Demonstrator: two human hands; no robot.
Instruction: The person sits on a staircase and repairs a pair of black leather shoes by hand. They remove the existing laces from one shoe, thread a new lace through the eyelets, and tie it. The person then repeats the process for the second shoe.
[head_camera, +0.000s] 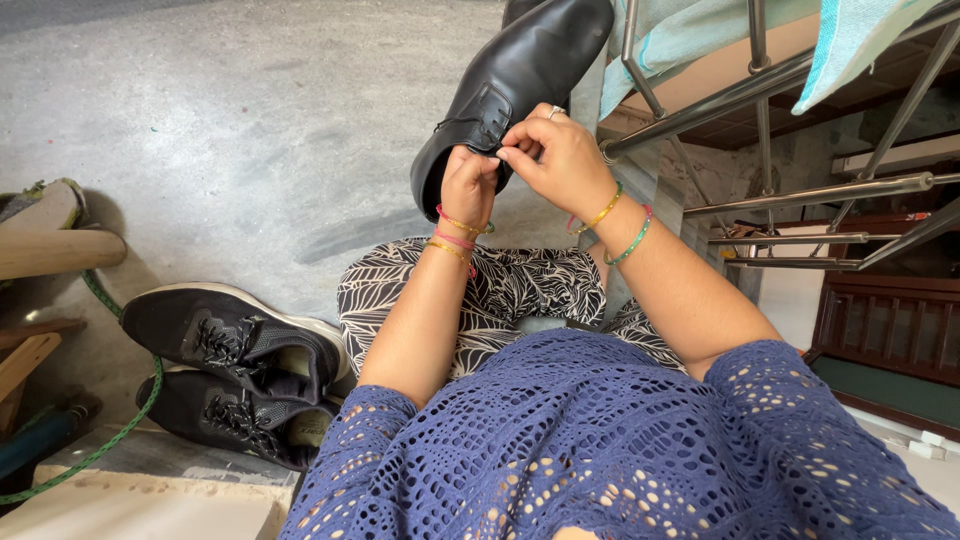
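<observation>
1. Black leather dress shoe (520, 75) at top centre of the view, tilted, toe end pointing down toward the person's lap, heel end running off the top edge. It sits above the knee, over the grey concrete floor (230, 130).
2. Left hand (468, 185) is against the lower end of the shoe, fingers curled tight and pinched at the lacing area. What exactly is pinched is too small to tell; likely the lace, not confirmed.
3. Right hand (555, 155) is just beside the left, touching the same spot on the shoe from the right side; thumb and forefinger closed in a narrow pinch, other fingers bent. A ring shows on one finger.
4. The two hands meet at the shoe's lace panel, fingertips touching or nearly so. The shoe lies directly beyond and above both hands.
5. Both wrists carry thin bangles (455, 232), pink, gold and green.
6. Person wears a blue openwork top (600, 440) and black-and-white leaf-print trousers (520, 285).
7. Pair of black lace-up sneakers (240, 350) on the floor at the person's left, side by side, well apart from the hands.
8. Green rope (120, 430) curves past the sneakers.
9. Steel railing (800, 190) to the right, with pale blue cloth (680, 30) draped over it.
</observation>
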